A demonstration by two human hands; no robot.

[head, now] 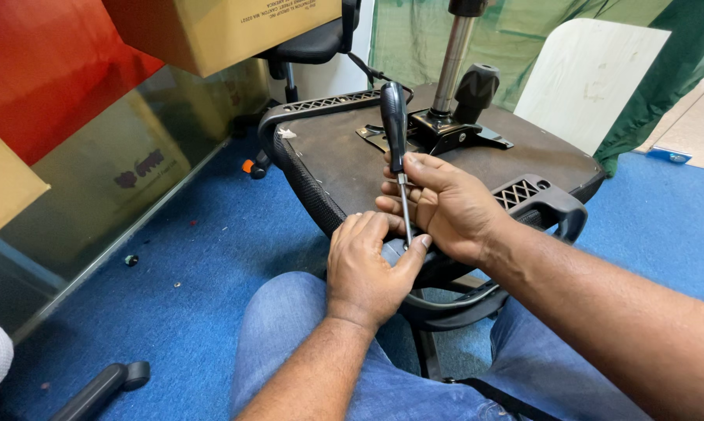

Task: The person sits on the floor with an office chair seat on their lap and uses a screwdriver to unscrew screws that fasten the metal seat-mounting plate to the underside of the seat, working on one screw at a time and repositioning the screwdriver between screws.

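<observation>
An upturned office chair seat (336,164) lies in front of me, its brown underside facing up, with a black mechanism plate (445,132) and a metal gas cylinder (452,58) standing on it. A black-handled screwdriver (394,117) stands upright, tip down at the seat's near edge. My right hand (445,206) grips its metal shaft from the right. My left hand (364,269) rests on the near edge, thumb and fingers pinched around the tip. The tip and whatever it touches are hidden by my fingers. A black armrest bracket (543,203) sits at the right.
Blue carpet (204,257) covers the floor. A cardboard box (227,31) hangs at the top, a red panel (48,70) and glass wall at left. A loose black armrest (102,386) lies bottom left. A small black part (131,260) is on the carpet. My jeans-clad knees (290,327) are below.
</observation>
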